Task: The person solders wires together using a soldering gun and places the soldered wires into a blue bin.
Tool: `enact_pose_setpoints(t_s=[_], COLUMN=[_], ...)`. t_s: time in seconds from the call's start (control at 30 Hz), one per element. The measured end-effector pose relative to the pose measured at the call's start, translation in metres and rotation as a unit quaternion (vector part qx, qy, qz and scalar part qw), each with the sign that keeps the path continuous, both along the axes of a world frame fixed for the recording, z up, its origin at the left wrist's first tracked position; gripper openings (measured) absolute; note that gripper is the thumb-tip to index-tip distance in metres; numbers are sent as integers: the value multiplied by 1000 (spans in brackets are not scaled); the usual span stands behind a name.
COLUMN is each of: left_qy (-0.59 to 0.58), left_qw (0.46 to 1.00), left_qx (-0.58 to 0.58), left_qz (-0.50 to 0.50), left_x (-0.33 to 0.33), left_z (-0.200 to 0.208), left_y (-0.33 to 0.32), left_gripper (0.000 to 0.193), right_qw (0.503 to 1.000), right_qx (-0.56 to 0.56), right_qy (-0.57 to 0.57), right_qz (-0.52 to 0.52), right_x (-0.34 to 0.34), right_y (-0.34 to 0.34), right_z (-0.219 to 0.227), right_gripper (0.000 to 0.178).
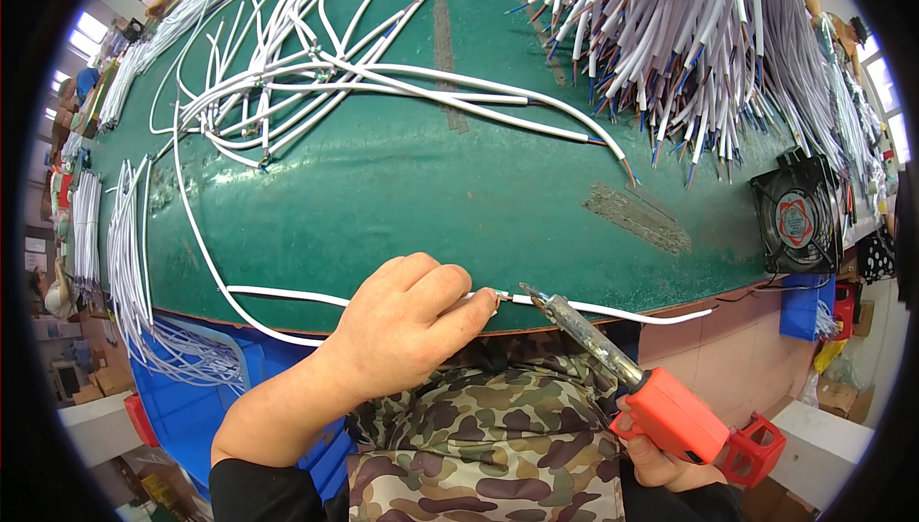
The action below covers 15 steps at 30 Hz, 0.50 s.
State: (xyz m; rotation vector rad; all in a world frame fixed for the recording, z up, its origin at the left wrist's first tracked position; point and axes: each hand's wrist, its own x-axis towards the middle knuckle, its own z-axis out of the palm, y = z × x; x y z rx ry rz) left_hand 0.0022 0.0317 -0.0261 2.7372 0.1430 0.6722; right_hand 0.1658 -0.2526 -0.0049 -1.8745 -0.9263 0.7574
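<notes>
left hand (pixel 407 326): pinches white wire (pixel 287 296) at table edge (pixel 383 216)
right hand (pixel 670 460): grips soldering iron (pixel 613 359), tip at wire joint

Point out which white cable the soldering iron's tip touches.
The single white cable along the table's near edge, pinched by the left hand; the other cables lie farther up the table.

Green table (pixel 402 187), white wires (pixel 287 72), seemingly orange iron handle (pixel 670 415).

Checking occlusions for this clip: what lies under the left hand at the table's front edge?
Under the left hand, a white cable runs in from the left and emerges at the fingers, meeting the soldering iron tip. The stretch beneath the hand is covered.
</notes>
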Motion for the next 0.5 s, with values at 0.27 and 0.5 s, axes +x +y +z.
enact_pose_setpoints(t_s=[0.27,0.5], left_qy=[-1,-4], left_qw=[1000,1000], left_qx=[2,4], left_qz=[0,-1], left_x=[0,1], left_z=[1,2], left_y=[-1,-1], left_gripper=[23,23], right_qw=[998,996], right_qx=[32,31], right_qy=[52,-48], right_qz=[34,71], right_x=[7,11], right_y=[-7,-2], right_z=[-8,-3], right_gripper=[32,26])
